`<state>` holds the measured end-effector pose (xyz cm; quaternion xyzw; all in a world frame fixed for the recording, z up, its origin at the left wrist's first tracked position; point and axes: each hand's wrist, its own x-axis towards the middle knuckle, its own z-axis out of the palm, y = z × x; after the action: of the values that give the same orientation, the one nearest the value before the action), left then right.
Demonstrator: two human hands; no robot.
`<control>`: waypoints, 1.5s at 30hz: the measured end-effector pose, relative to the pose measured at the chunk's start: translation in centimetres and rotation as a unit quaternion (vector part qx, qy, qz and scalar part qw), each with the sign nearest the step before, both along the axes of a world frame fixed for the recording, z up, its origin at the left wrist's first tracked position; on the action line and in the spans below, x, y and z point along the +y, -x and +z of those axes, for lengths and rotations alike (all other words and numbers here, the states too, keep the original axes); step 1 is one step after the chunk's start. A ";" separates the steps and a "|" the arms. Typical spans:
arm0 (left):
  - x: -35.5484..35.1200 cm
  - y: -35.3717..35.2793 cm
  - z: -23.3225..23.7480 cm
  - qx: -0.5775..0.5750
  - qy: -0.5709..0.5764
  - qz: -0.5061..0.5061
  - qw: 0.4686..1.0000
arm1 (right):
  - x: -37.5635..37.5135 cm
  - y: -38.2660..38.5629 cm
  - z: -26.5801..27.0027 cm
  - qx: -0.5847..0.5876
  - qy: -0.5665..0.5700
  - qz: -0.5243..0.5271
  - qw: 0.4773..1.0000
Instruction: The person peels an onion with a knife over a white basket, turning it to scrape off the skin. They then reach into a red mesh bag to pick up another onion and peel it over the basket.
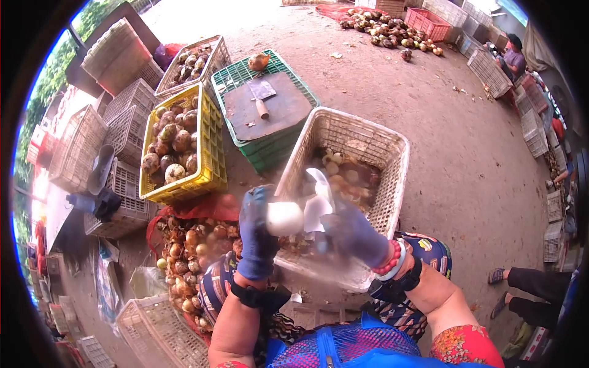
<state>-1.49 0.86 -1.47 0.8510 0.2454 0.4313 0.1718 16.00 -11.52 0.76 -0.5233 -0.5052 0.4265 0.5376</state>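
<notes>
My left hand, in a dark blue work glove, is closed around a white, peeled, rounded vegetable piece with smooth sides. Close to its right is my right hand, in a similar glove and blurred by motion. Its fingers look curled; whatever they grip is hidden in the blur. Thin white curved peelings stand between the hands, one arching upward. Both hands are above the near part of a whitish plastic crate, which holds pale pieces in murky, brownish contents.
A yellow crate of brown bulbs stands left. Behind it, a cleaver and a bulb sit atop a green crate. Onion-like bulbs heap beside my left leg. People and stacked crates line the right side.
</notes>
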 end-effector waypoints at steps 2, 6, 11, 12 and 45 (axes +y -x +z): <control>-0.4 0.5 0.5 -0.036 0.182 -0.042 0.982 | -0.2 -1.2 1.4 0.165 0.059 0.048 0.983; -0.6 0.5 1.5 -0.056 0.169 -0.045 0.983 | -0.1 -3.7 1.3 0.365 0.136 0.083 0.917; -0.2 0.1 2.9 -0.042 0.100 -0.052 0.993 | 0.5 -2.8 0.2 -0.147 0.068 -0.081 0.983; -0.2 0.0 2.2 -0.044 0.139 -0.062 0.987 | 0.5 -2.3 0.1 -0.150 0.057 -0.079 0.984; 3.2 18.1 4.5 -0.400 0.373 0.108 0.830 | 0.5 -3.9 -2.2 -0.145 0.257 -0.014 0.955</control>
<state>-19.56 4.03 3.01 0.4437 0.3875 0.6255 0.5115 19.94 -11.07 -1.41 -0.7072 -0.4436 0.4535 0.3120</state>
